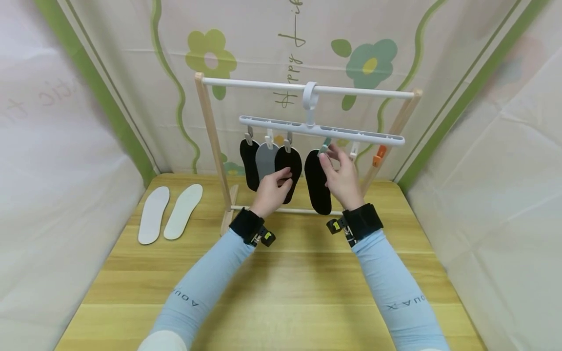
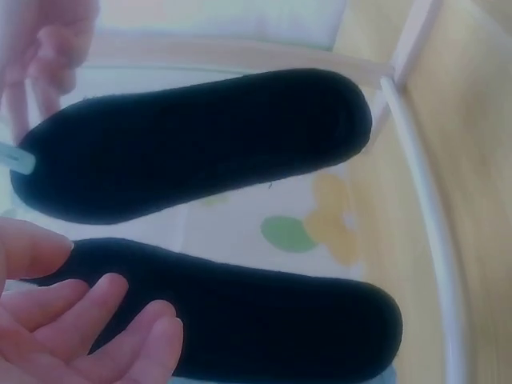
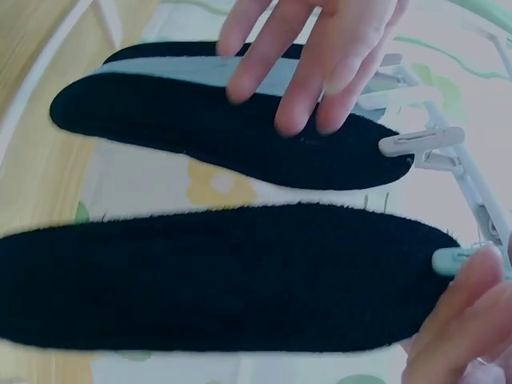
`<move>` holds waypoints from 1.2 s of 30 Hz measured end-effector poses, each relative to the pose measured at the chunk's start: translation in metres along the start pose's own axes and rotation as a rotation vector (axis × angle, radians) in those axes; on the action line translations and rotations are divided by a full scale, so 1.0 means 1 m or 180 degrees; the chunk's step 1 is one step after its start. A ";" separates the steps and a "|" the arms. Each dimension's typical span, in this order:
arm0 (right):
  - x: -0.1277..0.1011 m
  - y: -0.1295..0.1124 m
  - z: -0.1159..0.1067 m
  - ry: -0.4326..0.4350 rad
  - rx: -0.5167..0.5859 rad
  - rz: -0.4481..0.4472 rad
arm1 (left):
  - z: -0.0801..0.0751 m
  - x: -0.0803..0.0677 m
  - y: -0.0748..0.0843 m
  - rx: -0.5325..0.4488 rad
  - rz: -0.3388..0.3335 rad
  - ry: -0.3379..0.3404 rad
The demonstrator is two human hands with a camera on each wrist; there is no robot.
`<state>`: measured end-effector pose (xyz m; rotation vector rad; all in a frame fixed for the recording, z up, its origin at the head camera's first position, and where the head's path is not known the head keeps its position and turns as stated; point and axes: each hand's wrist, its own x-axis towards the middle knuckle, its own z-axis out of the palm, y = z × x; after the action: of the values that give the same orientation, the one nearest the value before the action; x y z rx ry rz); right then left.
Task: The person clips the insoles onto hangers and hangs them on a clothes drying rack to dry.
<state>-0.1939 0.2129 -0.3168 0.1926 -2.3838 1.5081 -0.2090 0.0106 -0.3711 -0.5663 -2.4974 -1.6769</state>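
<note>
In the head view, my right hand [image 1: 342, 178] is at the teal clip [image 1: 325, 145], pinching it between thumb and fingers. From that clip a black insole [image 1: 318, 187] hangs lengthwise. My left hand [image 1: 271, 192] holds nothing; its fingers are loosely bent in front of another black insole [image 1: 295, 163], which hangs from a grey clip [image 1: 288, 142]. Whether those fingertips touch it, I cannot tell. Behind it hang a grey insole [image 1: 265, 161] and a further black insole [image 1: 249, 165]. The right wrist view shows the right thumb [image 3: 480, 272] against the teal clip [image 3: 452, 261].
A white clip hanger [image 1: 347, 132] hooks over the white top rod [image 1: 259, 84] of a wooden-sided rack [image 1: 212, 131]. A white clip [image 1: 353, 150] and an orange clip [image 1: 379, 155] hang at its right. Two pale insoles [image 1: 153, 214] lie on the wooden table [image 1: 281, 302] at left.
</note>
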 end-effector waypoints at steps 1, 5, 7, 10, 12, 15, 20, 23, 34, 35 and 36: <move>-0.002 0.001 -0.001 -0.0016 -0.0020 -0.0019 | -0.002 -0.002 -0.002 0.0006 0.0009 0.0011; -0.013 0.009 -0.004 -0.0099 -0.0177 -0.0073 | -0.014 -0.010 -0.008 -0.0060 0.0023 0.0029; -0.018 0.015 -0.008 -0.0132 -0.0284 -0.0088 | -0.020 -0.015 -0.013 -0.0086 0.0016 0.0036; -0.029 0.026 -0.014 -0.0155 -0.0460 -0.0079 | -0.031 -0.022 -0.022 -0.0058 -0.0010 0.0059; -0.037 0.034 -0.019 -0.0154 -0.0571 -0.0070 | -0.038 -0.027 -0.032 0.0030 -0.0014 0.0086; -0.050 0.047 -0.026 -0.0178 -0.0714 -0.0070 | -0.056 -0.037 -0.048 0.0196 -0.0011 0.0127; -0.071 0.071 -0.036 -0.0269 -0.0918 -0.0067 | -0.098 -0.058 -0.082 0.0476 -0.0054 0.0291; -0.083 0.086 -0.043 -0.0319 -0.1009 0.0009 | -0.125 -0.068 -0.102 0.0672 -0.0182 0.0434; -0.116 0.137 -0.059 -0.0264 -0.1590 0.0104 | -0.191 -0.074 -0.174 0.1081 -0.0862 0.0638; -0.118 0.140 -0.059 -0.0270 -0.1604 0.0143 | -0.194 -0.074 -0.180 0.1092 -0.0913 0.0648; -0.120 0.143 -0.060 -0.0274 -0.1614 0.0183 | -0.196 -0.074 -0.185 0.1101 -0.0963 0.0655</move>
<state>-0.1088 0.3223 -0.4554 0.0719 -2.7670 0.8837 -0.2311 -0.2483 -0.4754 0.0170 -2.7256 -1.2489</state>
